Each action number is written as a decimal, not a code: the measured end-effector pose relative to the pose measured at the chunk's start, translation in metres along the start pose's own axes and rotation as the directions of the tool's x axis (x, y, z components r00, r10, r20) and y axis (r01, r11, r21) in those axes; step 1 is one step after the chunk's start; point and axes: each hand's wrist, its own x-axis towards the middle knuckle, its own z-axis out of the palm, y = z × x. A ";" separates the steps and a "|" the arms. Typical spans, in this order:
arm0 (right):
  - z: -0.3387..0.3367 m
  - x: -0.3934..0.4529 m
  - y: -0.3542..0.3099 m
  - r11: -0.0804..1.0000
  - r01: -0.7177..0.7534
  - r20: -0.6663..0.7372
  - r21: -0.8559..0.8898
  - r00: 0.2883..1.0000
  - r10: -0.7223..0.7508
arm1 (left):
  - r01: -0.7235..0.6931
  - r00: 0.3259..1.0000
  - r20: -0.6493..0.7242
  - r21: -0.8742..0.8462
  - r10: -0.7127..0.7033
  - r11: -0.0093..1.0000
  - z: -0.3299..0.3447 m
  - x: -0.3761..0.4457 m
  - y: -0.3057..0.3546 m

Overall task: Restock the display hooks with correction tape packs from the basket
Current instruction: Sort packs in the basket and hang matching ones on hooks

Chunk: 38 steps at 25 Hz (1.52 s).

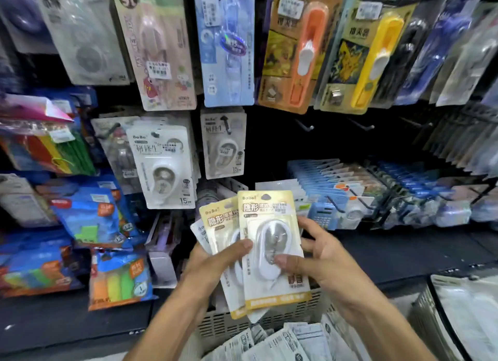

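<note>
1. Nearest, at the bottom edge, the basket (258, 324) is a pale slotted crate, and many white correction tape packs (280, 344) lie loose in it. Judging by that heap, most of the restocking is left to do.

2. Just above the basket, the left hand (213, 266) holds a fanned handful of packs, its thumb pressed across their fronts and its fingers curled behind. A second gold pack (218, 226) and a white one show behind the front card.

3. Beside it, the right hand (320, 258) pinches the front gold pack (269, 242), thumb on the clear blister, fingers round the right edge. My guess is that this pack is being peeled off the fan to hang next; it is not yet on any hook.

4. Farther back and to the left, the white packs on the hooks (161, 166) hang in a fair stack, with a second stack (223, 145) to their right. These rows look stocked, though I cannot tell who filled them.

5. Farther right, at the same height, bare hooks (304, 125) stick out from the dark panel with nothing on them. These look like the gaps waiting for stock, perhaps for the gold packs.

6. Farthest, the top row of long carded packs (296, 51) hangs full.
</note>
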 end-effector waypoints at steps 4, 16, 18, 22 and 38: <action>-0.015 0.016 -0.053 0.959 0.280 -0.255 0.039 0.931 -0.262 | -0.145 0.980 0.149 0.108 0.129 0.983 0.012 0.005 0.074; -0.053 0.038 -0.069 0.961 0.198 -0.496 -0.191 0.826 -0.269 | -0.184 0.982 0.050 0.013 0.183 0.983 0.013 0.011 0.100; -0.052 0.044 -0.069 0.950 0.194 -0.479 -0.244 0.828 -0.292 | -0.185 0.982 0.044 0.006 0.185 0.983 0.013 0.011 0.099; -0.048 0.051 -0.060 0.907 -0.073 -0.533 -0.416 0.827 -0.178 | -0.196 0.978 0.085 0.032 0.192 0.980 0.014 0.007 0.103; -0.017 0.173 -0.124 0.675 -0.114 -0.444 -0.729 0.829 -0.341 | -0.221 0.968 0.145 0.090 0.206 0.971 0.012 -0.007 0.113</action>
